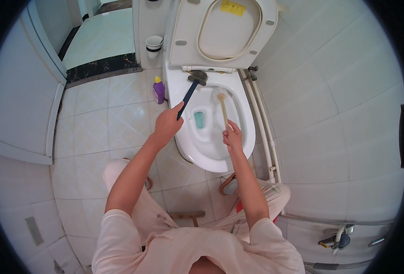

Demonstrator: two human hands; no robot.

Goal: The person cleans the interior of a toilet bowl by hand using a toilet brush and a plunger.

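My left hand (169,120) grips the dark blue handle of a brush (197,78), whose grey head lies over the back left rim of the toilet bowl. In my right hand (232,136) is the pale handle of a toilet brush (223,106); its whitish bristle head touches or hovers at the bowl's back inner wall. The white toilet (219,166) stands before me with seat and lid raised. Blue-green water (199,120) shows at the bottom of the bowl.
A purple bottle with a yellow cap (158,90) stands on the floor left of the toilet. Pale pipes (263,137) run along the right wall. A white cup (154,46) hangs in a wall holder. Between my legs is a wooden stool (188,215). A white door (20,102) is at left.
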